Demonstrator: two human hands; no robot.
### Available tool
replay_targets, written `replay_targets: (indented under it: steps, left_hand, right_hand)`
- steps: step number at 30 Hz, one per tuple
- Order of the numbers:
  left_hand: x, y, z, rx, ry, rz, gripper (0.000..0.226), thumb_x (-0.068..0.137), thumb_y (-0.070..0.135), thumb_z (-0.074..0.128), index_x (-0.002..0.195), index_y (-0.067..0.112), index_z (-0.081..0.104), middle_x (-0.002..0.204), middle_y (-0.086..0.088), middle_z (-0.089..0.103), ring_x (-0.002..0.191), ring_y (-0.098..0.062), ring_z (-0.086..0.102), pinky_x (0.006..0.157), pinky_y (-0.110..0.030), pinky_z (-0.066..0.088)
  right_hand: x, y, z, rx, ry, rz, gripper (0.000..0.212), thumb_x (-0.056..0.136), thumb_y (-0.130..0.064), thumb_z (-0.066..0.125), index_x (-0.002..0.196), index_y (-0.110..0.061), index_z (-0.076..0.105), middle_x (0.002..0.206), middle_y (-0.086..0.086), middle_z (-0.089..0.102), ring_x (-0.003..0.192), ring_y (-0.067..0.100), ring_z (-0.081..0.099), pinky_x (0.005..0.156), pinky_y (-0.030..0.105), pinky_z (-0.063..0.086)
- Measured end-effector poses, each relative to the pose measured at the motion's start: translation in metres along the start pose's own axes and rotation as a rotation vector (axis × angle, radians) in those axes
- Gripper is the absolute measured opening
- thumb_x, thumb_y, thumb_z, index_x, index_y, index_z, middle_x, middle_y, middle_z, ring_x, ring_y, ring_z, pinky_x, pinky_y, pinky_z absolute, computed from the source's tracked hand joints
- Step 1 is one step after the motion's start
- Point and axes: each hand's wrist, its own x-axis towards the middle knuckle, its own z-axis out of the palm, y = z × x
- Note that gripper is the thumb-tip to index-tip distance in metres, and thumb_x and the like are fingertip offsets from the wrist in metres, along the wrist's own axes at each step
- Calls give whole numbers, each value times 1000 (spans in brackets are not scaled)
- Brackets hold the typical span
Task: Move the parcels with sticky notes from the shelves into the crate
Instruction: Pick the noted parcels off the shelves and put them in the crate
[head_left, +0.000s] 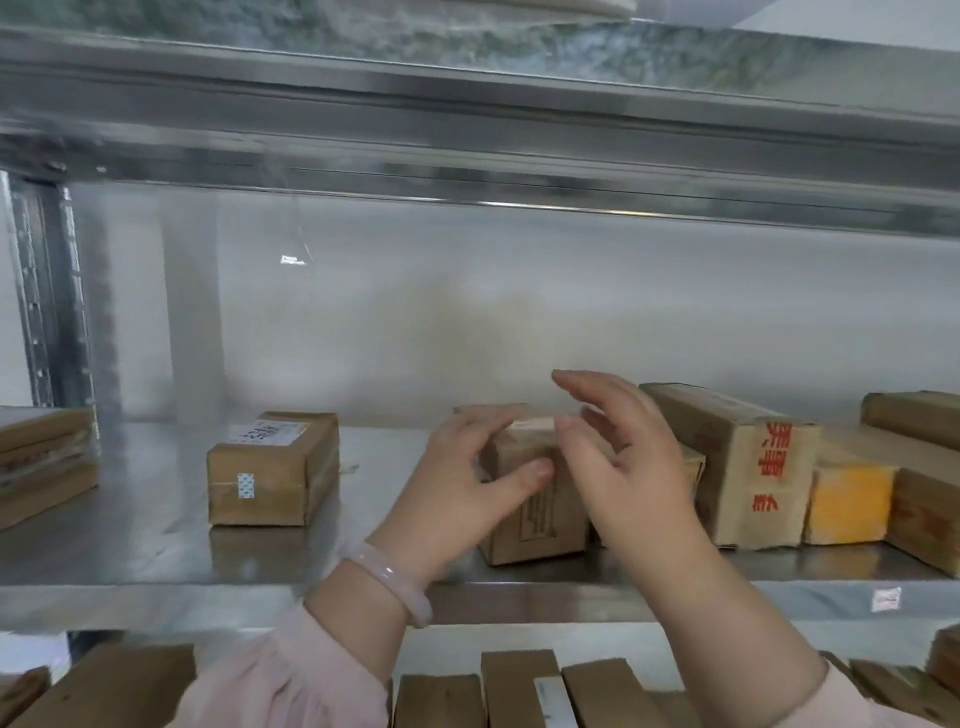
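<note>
Labelled parcel (272, 467) lies on shelf (130, 545), left of gripped parcel (535, 525).

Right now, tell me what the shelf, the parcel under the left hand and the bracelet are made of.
Shelf: metal, likely galvanised steel; grey, with dull reflections on its surface.
Parcel gripped by the left hand: brown cardboard, matte, with printed marks on its front.
Bracelet: pale pink, glossy, translucent; stone or glass, cannot tell which.
</note>
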Motion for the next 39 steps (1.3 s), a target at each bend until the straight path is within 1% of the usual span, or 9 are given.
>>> replay_targets:
  steps: [4, 8, 13, 19, 23, 26, 34, 36, 39]
  left_hand:
    - [-10, -4, 8, 132, 102, -51, 53, 79, 41, 75, 127, 42, 52, 131, 12, 50, 125, -6, 45, 107, -28, 39]
    - [-24, -3, 10, 10, 258, -84, 46, 82, 30, 75, 119, 48, 53, 123, 18, 56, 117, -5, 53, 99, -33, 49]
    - [-48, 6, 16, -366, 399, 13, 50, 80, 24, 78, 117, 52, 58, 128, 10, 59, 114, -6, 59, 81, -13, 51]
    - [-56, 12, 12, -633, 427, -100, 54, 65, 42, 78, 116, 37, 62, 125, -1, 64, 117, -21, 62, 97, -40, 49]
    - [-57, 17, -3, -521, 394, -292, 67, 54, 65, 74, 112, 36, 60, 112, 4, 69, 103, -7, 67, 85, -26, 49]
    - [-52, 18, -8, -558, 369, -384, 67, 61, 51, 77, 123, 36, 55, 110, 1, 73, 102, -14, 70, 93, -37, 50]
    - [-51, 5, -7, -1312, 353, -463, 44, 94, 37, 50, 127, 12, 62, 126, -17, 65, 116, -34, 63, 95, -49, 52]
    - [-47, 2, -7, -1276, 370, -477, 42, 96, 35, 47, 127, 10, 62, 124, -18, 66, 115, -33, 64, 97, -48, 50]
    - [-42, -4, -13, -909, 439, -454, 33, 100, 22, 44, 127, 14, 62, 117, -12, 71, 110, -25, 67, 91, -40, 52]
  right_hand:
    - [-4, 21, -22, -46, -71, 135, 32, 91, -31, 57, 117, -49, 56, 117, -43, 44, 114, -13, 46, 92, 11, 38]
    - [-12, 28, -27, 22, -115, 203, 36, 89, -43, 53, 124, -53, 52, 122, -28, 47, 111, -11, 49, 86, 11, 40]
    - [-17, 24, -21, 186, -16, 170, 32, 96, -38, 46, 127, -48, 47, 128, -33, 42, 112, -28, 38, 81, -7, 31]
    - [-18, 22, -3, 246, -200, 209, 42, 98, -33, 48, 139, -42, 44, 142, -30, 37, 131, -19, 27, 110, 11, 22]
    - [-22, 20, 0, 115, -253, 76, 50, 93, -29, 59, 139, -40, 44, 150, -21, 31, 138, -12, 19, 106, 3, 20]
    - [-24, 20, 1, 111, -267, 42, 57, 89, -30, 65, 139, -44, 42, 151, -23, 29, 139, -9, 20, 113, 23, 23]
    - [-20, 23, 13, 523, -326, 384, 47, 83, -72, 44, 129, -65, 40, 131, -35, 48, 125, -10, 43, 104, 26, 36]
    - [-19, 24, 19, 545, -347, 412, 52, 85, -64, 53, 135, -58, 38, 132, -30, 52, 123, -4, 49, 107, 36, 40]
    - [-19, 25, 25, 468, -330, 353, 58, 80, -54, 64, 129, -67, 34, 120, -43, 51, 110, -22, 46, 90, 16, 41]
